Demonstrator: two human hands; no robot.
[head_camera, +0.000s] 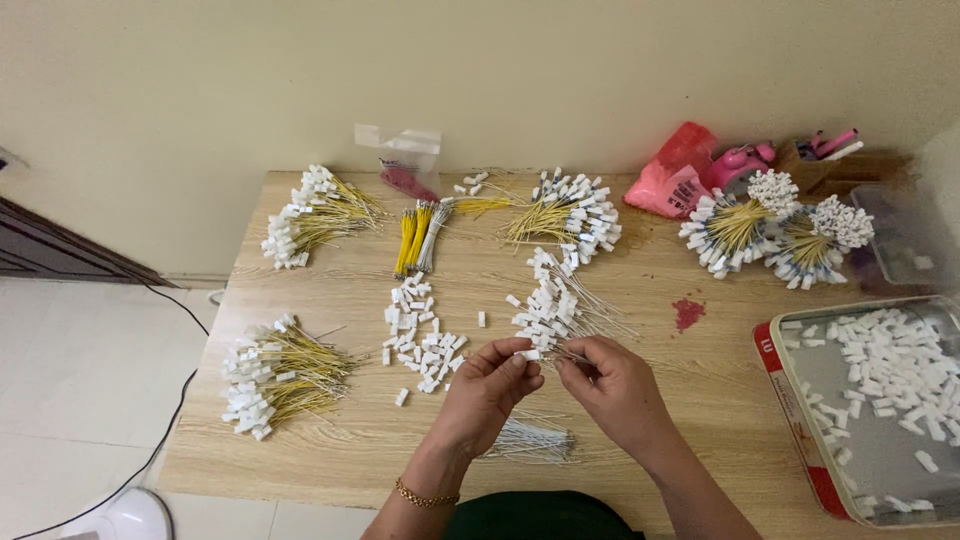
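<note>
while both hands meet over the middle of the table (330, 440), the left hand (487, 390) has its grip pinched shut on a small white connector (528, 354), thumb and fingers clenched around it. right hand (612, 385) is clenched too, grasping a thin wire (572, 357) whose end points straight at that connector. the two grips are almost touching, with the connector sitting between them, just above the left fingertips.

beyond the grips, a pile of finished white-capped wires (556, 300) lies close by, and off to the left-hand side a scatter of loose white connectors (418, 335) waits on the wood. just below the left grip, near the wrist, a bundle of bare grey wires (530, 440) rests flat. out past the right grip a metal tray (870, 470) holds more white pieces, well apart from the hands. yellow-wire bundles (285, 380) sit far out to the left.

risks here, as i read it: the wire tip is fine and the connector tiny, so a slight misalignment could bend the tip or miss the opening. a loose pinch could let the connector pop free into the scatter. the right forearm hangs near the tray's edge, and a careless sweep might nudge it.
</note>
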